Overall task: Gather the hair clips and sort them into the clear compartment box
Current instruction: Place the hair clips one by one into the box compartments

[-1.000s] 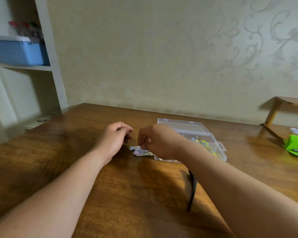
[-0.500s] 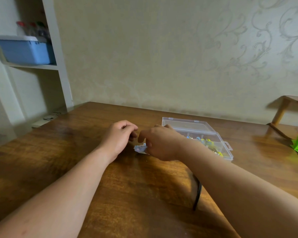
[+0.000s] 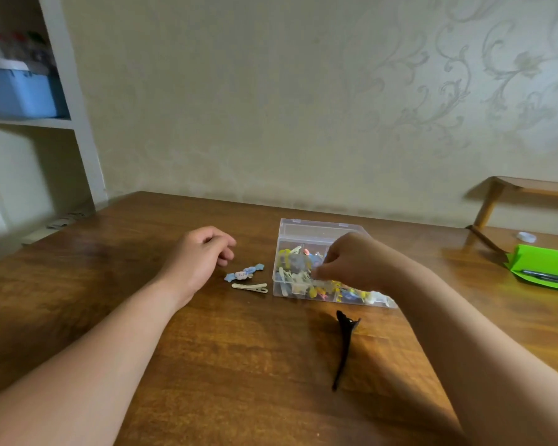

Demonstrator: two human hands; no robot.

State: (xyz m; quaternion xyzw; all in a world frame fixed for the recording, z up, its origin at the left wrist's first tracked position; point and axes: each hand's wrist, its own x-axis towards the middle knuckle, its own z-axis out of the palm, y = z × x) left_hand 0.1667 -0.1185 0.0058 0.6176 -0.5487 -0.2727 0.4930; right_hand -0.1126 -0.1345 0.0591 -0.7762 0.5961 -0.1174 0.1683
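Nearest the worktop's [image 3: 207, 365] near edge lies a long black clip [image 3: 344, 349]. Its long axis runs near to far, its forked end points toward the clear compartment box [image 3: 316, 227], and it sits just left of the right forearm. Farther in, to the left of the box's near-left corner, a cream clip [image 3: 250, 287] lies crosswise. A blue clip [image 3: 244, 274] lies just beyond it, tilted. The left hand [image 3: 200, 259] rests beside these two with its fingers loosely curled and holding nothing, so it is clearly the nearer hand for them. The right hand [image 3: 351, 262] dips into the open box with its fingertips bunched. Blur hides whether it pinches a clip. The box already holds many colourful clips. The black one probably suits the right hand once it pulls back.
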